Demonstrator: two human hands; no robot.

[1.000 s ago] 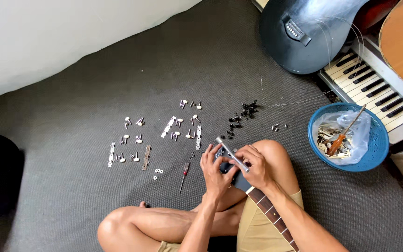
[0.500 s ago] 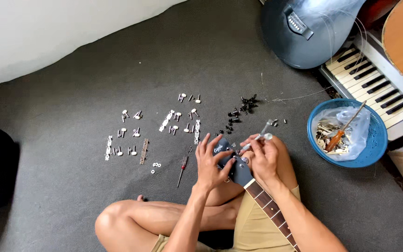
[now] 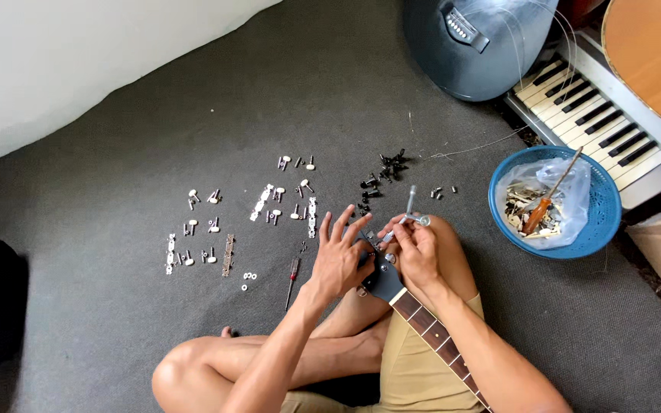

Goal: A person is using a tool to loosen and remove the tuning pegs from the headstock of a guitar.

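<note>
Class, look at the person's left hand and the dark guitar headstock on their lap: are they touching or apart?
Touching. The head view shows the left hand resting directly on the headstock, fingers spread over its top with no gap.

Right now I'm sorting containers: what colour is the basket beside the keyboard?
Blue, seen clearly in the head view: the basket is a round blue one.

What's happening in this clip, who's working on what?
A person sits cross-legged on a grey carpet with a guitar headstock on their lap. The left hand steadies it; the right hand holds a small metal tool above it. Tuning pegs and black screws lie spread in front.
</note>
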